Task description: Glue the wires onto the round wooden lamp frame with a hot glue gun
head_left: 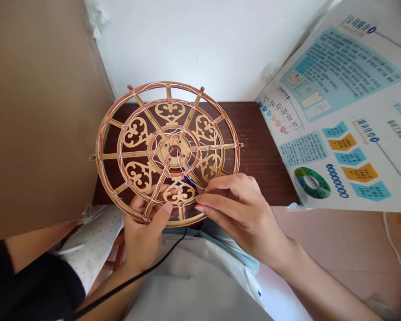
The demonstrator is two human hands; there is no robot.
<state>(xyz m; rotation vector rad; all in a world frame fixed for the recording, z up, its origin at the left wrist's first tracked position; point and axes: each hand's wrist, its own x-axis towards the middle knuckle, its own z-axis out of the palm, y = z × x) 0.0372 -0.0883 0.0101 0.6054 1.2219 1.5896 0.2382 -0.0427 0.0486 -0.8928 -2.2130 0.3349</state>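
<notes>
L hand (143, 238) is gripping 1 round wooden fretwork frame (169, 149) at lower rim, thumb on front. R hand (243, 214) is curling in, fingertips (198, 208) touching frame's lower right; can't tell if pinching anything. Frame is tilting up over 1 dark wood table (270, 147), showing 6 scroll cutouts, 4 rim tabs, white + red wires. 1 printed poster (334, 111) is leaning at right.

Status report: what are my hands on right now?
Left hand gripping round wooden frame. Right hand fingertips at its wires. Black cable across left forearm.
</notes>
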